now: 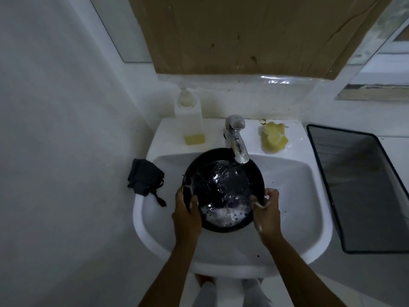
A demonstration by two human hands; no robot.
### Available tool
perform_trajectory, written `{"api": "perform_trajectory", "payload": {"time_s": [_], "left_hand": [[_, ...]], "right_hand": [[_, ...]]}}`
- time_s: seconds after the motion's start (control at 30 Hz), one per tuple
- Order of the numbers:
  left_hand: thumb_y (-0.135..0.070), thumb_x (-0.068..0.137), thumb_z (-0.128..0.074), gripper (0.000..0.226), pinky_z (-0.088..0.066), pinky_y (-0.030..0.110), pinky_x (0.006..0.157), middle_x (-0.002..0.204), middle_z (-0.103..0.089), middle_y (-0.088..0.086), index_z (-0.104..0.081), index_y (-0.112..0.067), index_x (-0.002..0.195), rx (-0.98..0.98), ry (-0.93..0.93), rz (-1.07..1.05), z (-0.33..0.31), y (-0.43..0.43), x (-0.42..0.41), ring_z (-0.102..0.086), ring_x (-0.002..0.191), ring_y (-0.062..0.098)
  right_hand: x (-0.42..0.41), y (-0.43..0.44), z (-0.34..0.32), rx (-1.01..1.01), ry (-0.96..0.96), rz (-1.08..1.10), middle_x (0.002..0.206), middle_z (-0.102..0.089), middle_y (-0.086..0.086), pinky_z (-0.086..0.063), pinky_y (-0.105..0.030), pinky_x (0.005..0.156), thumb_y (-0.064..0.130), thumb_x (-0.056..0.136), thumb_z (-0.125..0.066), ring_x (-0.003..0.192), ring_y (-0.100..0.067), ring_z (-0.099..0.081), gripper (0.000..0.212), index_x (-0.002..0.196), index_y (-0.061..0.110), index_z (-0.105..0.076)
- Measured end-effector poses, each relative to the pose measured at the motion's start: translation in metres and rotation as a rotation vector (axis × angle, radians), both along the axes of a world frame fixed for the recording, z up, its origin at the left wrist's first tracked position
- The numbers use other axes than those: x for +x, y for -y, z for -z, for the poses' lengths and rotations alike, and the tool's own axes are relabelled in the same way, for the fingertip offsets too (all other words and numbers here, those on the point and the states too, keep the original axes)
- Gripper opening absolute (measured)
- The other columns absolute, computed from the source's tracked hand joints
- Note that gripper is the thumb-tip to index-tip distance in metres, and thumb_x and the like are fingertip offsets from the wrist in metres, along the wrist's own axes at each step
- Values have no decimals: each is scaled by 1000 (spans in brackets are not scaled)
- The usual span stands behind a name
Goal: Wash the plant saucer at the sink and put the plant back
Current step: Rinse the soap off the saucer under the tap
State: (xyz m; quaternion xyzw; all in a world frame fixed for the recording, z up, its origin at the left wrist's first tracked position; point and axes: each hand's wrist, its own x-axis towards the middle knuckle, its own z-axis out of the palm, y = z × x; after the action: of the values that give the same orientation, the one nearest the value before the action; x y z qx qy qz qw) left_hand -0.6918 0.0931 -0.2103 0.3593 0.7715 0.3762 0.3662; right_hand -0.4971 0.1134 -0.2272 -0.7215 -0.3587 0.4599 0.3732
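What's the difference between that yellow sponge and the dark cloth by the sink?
Colour: the sponge is pale yellow; the cloth is dark grey. Place: the sponge sits on the back ledge of the sink, right of the tap; the cloth lies on the sink's left rim. Shape: the sponge is lumpy; the cloth is crumpled, with a strap trailing toward the basin. Shared: both rest on the white sink, neither touching the plant saucer.
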Motion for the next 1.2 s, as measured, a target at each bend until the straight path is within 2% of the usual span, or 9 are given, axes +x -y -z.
{"api": "perform_trajectory", "payload": {"time_s": [0.2,0.33,0.53,0.63,0.73,0.8,0.97,1.1,1.2], "left_hand": [[-29,100,-53,49,-39,21,102,141,-54,1,-43,-17,146,5,-16,304,7,-21,-35,-50,128,14],[-27,100,-54,51,-38,20,98,141,-52,-4,-38,-24,148,44,6,156,3,-21,-21,-49,125,10],[-30,103,-46,51,-37,24,99,148,-46,1,-29,-31,151,37,102,-128,2,6,16,-47,130,19],[-31,101,-49,50,-36,22,100,146,-48,1,-34,-28,149,59,55,-9,1,-8,-7,-46,130,16],[-26,101,-51,48,-36,19,101,144,-51,1,-40,-21,147,85,6,191,-2,-29,-38,-46,129,12],[-27,100,-52,49,-36,18,101,144,-50,-3,-40,-22,148,59,-4,364,-3,-39,-56,-46,127,7],[-35,101,-49,45,-37,10,93,136,-51,-11,-43,-27,145,45,22,220,-3,-39,-47,-47,121,4],[-41,102,-44,43,-41,23,89,130,-58,0,-46,-25,142,-30,37,-121,0,-12,-8,-50,107,8],[-35,102,-46,43,-40,23,95,126,-54,-6,-45,-25,144,-12,67,-119,5,4,0,-49,112,7]], "right_hand": [[22,-3,1,-66,-274,-216,117,-64,-2,-57,-45,84,1,86,-69,104,-22,-65,49,125,24,-50],[-3,2,2,-20,10,13,94,-66,8,-48,-23,65,22,95,-62,87,-14,-64,13,106,26,-56],[-26,10,3,-96,15,166,81,-65,-4,-53,-38,65,40,99,-51,74,-24,-63,19,88,26,-56],[-4,-7,0,-102,-57,-87,89,-70,-5,-60,-43,70,23,94,-61,83,-27,-69,4,95,27,-61],[14,-34,-7,-73,-237,-246,105,-72,-8,-58,-50,81,-5,79,-70,97,-30,-69,46,113,24,-63],[21,-45,-9,-61,-340,-306,108,-73,-10,-58,-49,82,-6,77,-72,99,-32,-69,49,119,19,-66],[7,-38,-9,-12,108,-216,86,-71,6,-50,-22,66,23,95,-62,84,-15,-68,12,104,20,-68],[-14,-15,-8,-24,212,25,76,-62,11,-38,-16,57,40,100,-49,73,-5,-58,26,92,19,-62],[-9,-1,-8,-59,238,-30,83,-64,7,-38,-20,58,36,102,-46,76,-11,-59,23,99,18,-60]]}}
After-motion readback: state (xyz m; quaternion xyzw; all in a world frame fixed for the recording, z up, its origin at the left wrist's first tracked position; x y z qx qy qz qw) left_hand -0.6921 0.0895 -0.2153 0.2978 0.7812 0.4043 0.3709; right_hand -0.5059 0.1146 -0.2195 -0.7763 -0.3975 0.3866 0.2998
